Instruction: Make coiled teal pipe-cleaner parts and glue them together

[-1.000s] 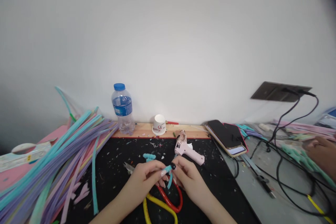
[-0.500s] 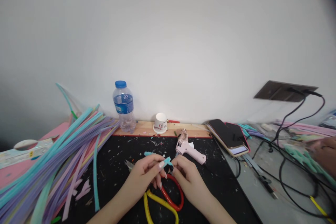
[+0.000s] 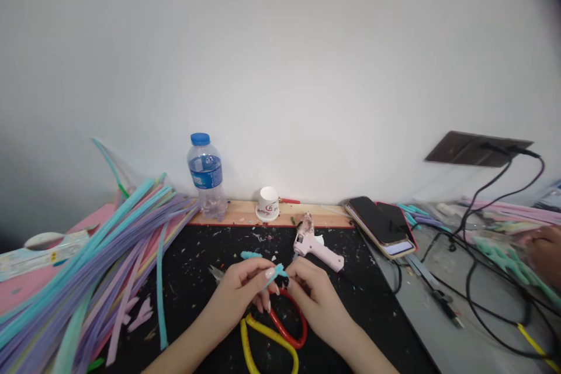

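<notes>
Left hand (image 3: 248,285): slim fingers, long glossy nails with rounded tips. Pale whitish-pink glossy polish on the left thumbnail (image 3: 269,274); the lower fingers' nails also look pale and shiny, partly shaded. Right hand (image 3: 312,289): small black-looking nail at the thumb tip, blurred; other nails on that side hidden. Left forearm (image 3: 188,339) bare, slender, smooth outline, narrowing at the wrist. Right forearm (image 3: 359,339) same, bare down to the lower edge of view.

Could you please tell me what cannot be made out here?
In the head view:
Held blue piece: partly hidden by the left hand.
Scissors: middle covered by the left hand.
Co-worker's hand: cut off by the right edge.
Paper cup: print too small to read.
</notes>
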The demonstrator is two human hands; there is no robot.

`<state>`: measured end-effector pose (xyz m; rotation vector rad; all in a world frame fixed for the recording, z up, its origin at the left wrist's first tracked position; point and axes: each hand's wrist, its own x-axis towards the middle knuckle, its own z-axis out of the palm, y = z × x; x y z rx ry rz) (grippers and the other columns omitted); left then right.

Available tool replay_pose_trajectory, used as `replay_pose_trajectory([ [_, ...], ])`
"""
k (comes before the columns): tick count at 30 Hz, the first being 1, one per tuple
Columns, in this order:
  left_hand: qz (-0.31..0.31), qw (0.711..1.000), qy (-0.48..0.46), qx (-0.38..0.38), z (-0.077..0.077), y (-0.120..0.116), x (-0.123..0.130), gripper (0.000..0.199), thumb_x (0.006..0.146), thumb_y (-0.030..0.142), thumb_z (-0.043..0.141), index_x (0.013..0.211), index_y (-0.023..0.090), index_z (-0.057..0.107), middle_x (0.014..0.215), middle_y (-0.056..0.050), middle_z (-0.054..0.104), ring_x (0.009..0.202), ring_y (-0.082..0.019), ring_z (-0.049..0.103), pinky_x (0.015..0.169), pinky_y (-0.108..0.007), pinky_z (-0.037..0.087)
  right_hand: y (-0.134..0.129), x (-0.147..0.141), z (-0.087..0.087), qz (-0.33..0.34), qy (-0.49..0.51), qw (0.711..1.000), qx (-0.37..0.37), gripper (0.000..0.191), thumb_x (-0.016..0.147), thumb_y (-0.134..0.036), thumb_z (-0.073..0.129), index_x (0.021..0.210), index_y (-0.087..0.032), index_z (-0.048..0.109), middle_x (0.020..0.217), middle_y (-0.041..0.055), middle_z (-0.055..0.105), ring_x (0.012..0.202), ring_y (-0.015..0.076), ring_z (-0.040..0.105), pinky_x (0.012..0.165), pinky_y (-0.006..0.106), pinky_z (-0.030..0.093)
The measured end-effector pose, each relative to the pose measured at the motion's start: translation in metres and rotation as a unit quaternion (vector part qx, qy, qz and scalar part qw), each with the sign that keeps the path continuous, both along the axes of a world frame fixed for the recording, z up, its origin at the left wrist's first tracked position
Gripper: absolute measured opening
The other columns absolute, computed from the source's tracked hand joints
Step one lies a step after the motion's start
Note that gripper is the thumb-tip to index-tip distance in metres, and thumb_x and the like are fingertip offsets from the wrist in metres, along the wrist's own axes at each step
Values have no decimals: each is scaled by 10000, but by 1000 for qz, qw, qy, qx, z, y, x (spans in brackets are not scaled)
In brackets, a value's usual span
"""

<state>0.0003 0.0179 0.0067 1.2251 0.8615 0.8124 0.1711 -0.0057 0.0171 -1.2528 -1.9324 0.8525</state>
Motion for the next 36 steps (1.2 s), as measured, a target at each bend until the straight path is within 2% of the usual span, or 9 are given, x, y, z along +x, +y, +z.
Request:
replay_pose_trajectory([
  [6, -5, 1000, -3, 2, 0, 1, -1, 208, 824, 303, 520, 863, 131, 630, 667, -7, 624, 468, -80, 547, 455, -184, 433, 1, 0, -1, 4, 1, 1000, 0, 202, 841, -58, 432, 697, -167, 523, 684, -19, 468, 640, 125, 431, 575, 231, 325],
  [17, 1, 1000, 13, 12, 3, 1, 0, 205, 821, 290, 512, 774, 123, 622, 655, -6, 615, 474, -85, 545, 470, -193, 444, 1, 0, 1, 8, 23, 1000, -12, 194, 849, -77, 434, 714, -159, 548, 709, -7, 510, 648, 127, 449, 584, 231, 331],
  [21, -3, 999, 25, 36, 3, 0, 0, 208, 819, 277, 511, 742, 127, 634, 634, 0, 608, 471, -85, 540, 481, -193, 444, 1, -1, 2, 14, 36, 999, -23, 192, 842, -87, 445, 695, -156, 549, 701, -8, 516, 643, 124, 446, 587, 229, 333],
  [27, 9, 995, 64, 75, 2, -4, 1, 202, 829, 271, 491, 755, 136, 621, 633, 1, 605, 484, -98, 552, 500, -201, 452, -1, -3, -2, 8, 72, 994, -76, 181, 837, -128, 460, 672, -150, 530, 647, -23, 486, 598, 110, 418, 559, 218, 329],
  [31, 30, 988, 105, 112, 2, -5, 1, 211, 834, 276, 479, 726, 145, 603, 604, 2, 601, 492, -110, 554, 515, -208, 453, -3, -3, -1, 27, 92, 989, -112, 226, 851, -125, 405, 643, -158, 487, 611, -37, 447, 573, 98, 399, 542, 207, 324],
  [36, 63, 989, 105, 88, 5, -4, 0, 201, 826, 295, 485, 729, 152, 589, 601, 9, 600, 488, -109, 558, 508, -206, 450, -6, -2, 1, -4, 24, 997, -69, 103, 769, -101, 496, 725, -184, 454, 604, -64, 394, 525, 90, 363, 480, 196, 285],
])
